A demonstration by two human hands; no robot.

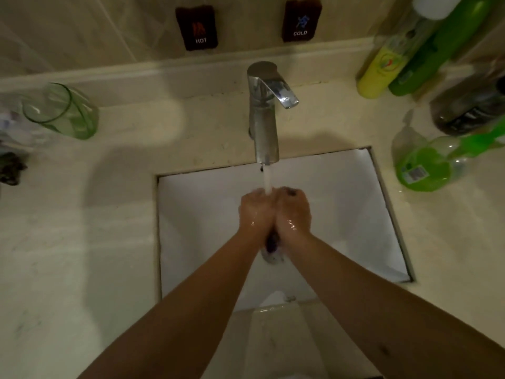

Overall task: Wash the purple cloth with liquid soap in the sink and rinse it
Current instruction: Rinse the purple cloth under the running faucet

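Observation:
My left hand [254,212] and my right hand [293,210] are pressed together over the white sink [341,192], both wet. Between them they squeeze the purple cloth [271,243], almost all of it hidden; only a dark strip shows below the palms and a bit at the right fingertips. A stream of water [267,179] from the chrome faucet [263,113] falls onto the hands where they meet.
A green liquid soap bottle [426,166] lies on the counter right of the sink. Yellow and green bottles [382,69] and a dark bottle [470,105] stand at the back right. A green glass [61,112] stands back left. HOT and COLD tags hang on the wall.

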